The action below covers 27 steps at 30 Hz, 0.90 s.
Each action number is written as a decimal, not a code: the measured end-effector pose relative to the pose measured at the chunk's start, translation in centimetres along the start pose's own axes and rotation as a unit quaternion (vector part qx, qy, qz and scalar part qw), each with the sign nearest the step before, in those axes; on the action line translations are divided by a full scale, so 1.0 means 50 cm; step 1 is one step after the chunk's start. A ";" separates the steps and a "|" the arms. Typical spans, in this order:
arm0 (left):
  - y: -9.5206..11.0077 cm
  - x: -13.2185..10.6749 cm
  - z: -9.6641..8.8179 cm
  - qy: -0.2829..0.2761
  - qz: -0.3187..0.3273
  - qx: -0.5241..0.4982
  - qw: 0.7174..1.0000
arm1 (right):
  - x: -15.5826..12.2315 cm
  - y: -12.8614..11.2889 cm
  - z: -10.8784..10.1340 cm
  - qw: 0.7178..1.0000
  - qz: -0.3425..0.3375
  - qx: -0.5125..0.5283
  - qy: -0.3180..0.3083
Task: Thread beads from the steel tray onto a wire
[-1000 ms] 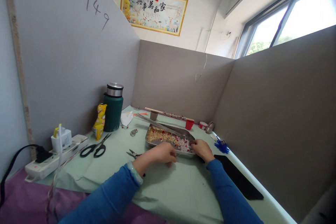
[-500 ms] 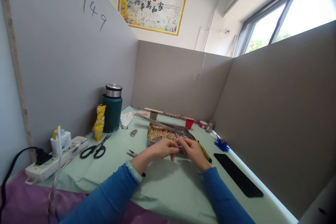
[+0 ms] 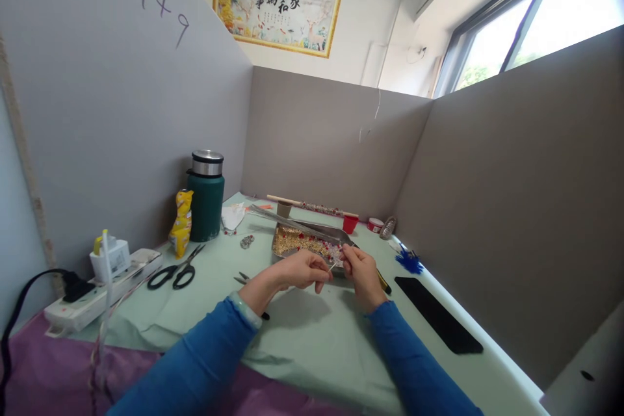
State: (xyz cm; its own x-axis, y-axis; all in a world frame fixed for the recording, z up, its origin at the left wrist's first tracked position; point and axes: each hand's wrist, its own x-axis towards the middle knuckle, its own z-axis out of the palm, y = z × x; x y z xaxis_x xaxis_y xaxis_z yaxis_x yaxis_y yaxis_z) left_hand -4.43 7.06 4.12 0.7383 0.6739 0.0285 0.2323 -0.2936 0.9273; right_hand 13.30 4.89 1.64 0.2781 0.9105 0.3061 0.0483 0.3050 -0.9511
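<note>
My left hand (image 3: 303, 269) is closed in a pinch on a short length of thin, pale wire (image 3: 334, 266) that points toward the other hand. Close by on the right, my right hand (image 3: 361, 270) has thumb and fingertips pressed together; what lies between them is too small to make out. Both hands are over the near edge of a metal tray (image 3: 274, 248). Gold, red and clear beads (image 3: 299, 242) are spread in it. Across the tray's far side rests a bundle of straight wires (image 3: 287, 222). Pliers (image 3: 242, 278) lie partly hidden under my left wrist.
Black scissors (image 3: 178, 272), a power strip (image 3: 78, 309), a green flask (image 3: 207, 201) and a yellow packet (image 3: 182, 224) stand left. Behind the tray are a beaded stick (image 3: 319, 209) and a red cup (image 3: 350, 224). A black strip (image 3: 439, 315) and blue tinsel (image 3: 409, 260) lie right.
My right hand has lifted a little and turned more upright, and the wire now shows between the hands. The view has tilted down slightly.
</note>
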 end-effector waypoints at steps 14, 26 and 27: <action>0.013 0.001 -0.027 0.113 0.000 -0.134 0.985 | -0.023 -0.024 -0.026 0.832 -0.213 -0.458 -0.229; -0.010 0.008 -0.053 0.074 0.090 -0.379 0.918 | -0.006 0.012 -0.025 0.791 -0.314 -0.495 -0.175; -0.012 0.010 -0.054 0.075 0.090 -0.386 0.915 | -0.010 0.013 -0.022 0.792 -0.315 -0.492 -0.178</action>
State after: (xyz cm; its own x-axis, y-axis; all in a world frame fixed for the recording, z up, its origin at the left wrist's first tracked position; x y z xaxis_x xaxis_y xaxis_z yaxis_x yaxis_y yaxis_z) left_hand -5.88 9.40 4.59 0.6118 0.7644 0.2033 -0.4439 0.1191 0.8881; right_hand 14.26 4.32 0.82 -0.3777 0.7388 0.5581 0.8433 0.5234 -0.1222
